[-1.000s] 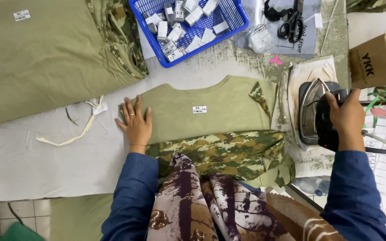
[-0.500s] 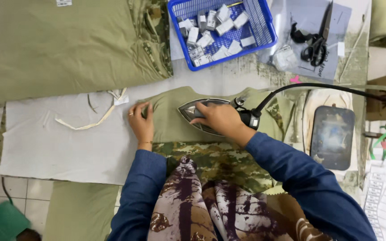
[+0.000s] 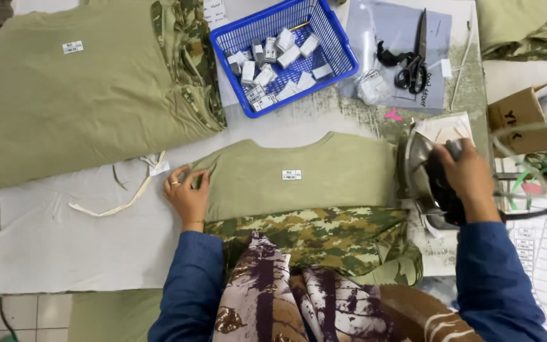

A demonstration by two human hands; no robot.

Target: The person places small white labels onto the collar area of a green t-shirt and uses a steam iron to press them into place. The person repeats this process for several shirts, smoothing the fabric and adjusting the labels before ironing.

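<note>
The olive garment piece (image 3: 299, 174) lies flat on the desk (image 3: 83, 247), with a small white label (image 3: 291, 175) near its middle and a camouflage fabric (image 3: 324, 237) overlapping its near edge. The left hand (image 3: 187, 196) rests palm down on the left end of the olive piece, its grip open and flat, fingers spread, pressing the cloth rather than clasping anything. The right hand (image 3: 466, 177) sits just beyond the right end of the piece, its grip closed around the dark handle of an iron (image 3: 422, 180), which is tilted so its shiny sole shows, above a pale pad at the desk's right side.

Left of the left hand lie a loose white cloth strip (image 3: 118, 204) and, farther off, a big folded stack of olive fabric (image 3: 77, 101). Beyond both hands, a blue plastic basket (image 3: 343, 57) holds small white packets. To its right, beyond the right hand, black scissors (image 3: 416, 57) lie on a grey sheet. A cardboard box (image 3: 520, 120) stands right of the iron.
</note>
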